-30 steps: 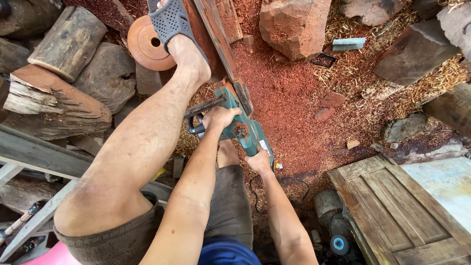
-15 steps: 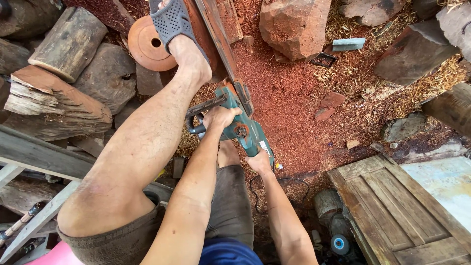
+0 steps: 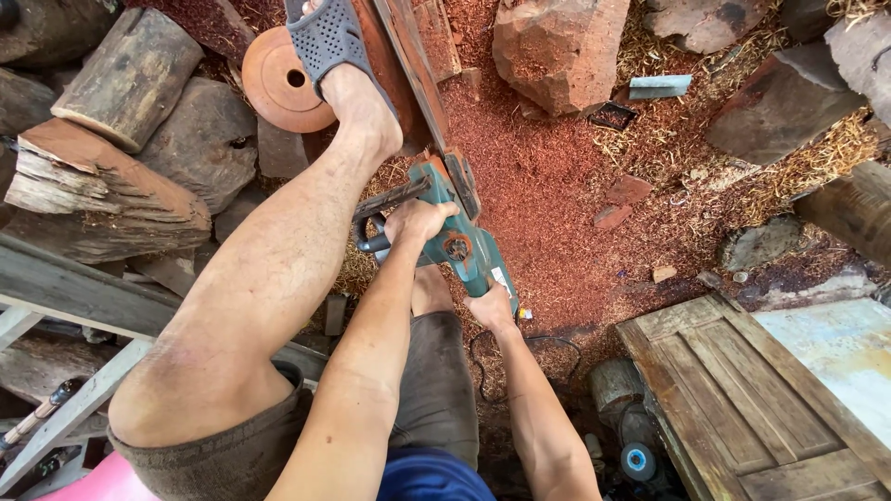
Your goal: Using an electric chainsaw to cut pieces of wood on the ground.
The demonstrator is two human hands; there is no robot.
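At frame centre, the left hand [image 3: 419,221] closes around the green chainsaw's [image 3: 461,243] front handle, the right hand [image 3: 492,306] grips its rear. Logs [image 3: 130,79] crowd the left edge; sawdust ground [image 3: 548,213] lies open rightward.

chainsaw [image 3: 459,237] | slightly nearer body | both hands' grip unchanged

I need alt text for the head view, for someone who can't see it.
Seen from above, a person grips a teal chainsaw, left hand on its front handle and right hand on the rear grip, its bar against a reddish plank. One foot in a grey sandal rests on the wood. Red sawdust covers the ground, with logs to the left.
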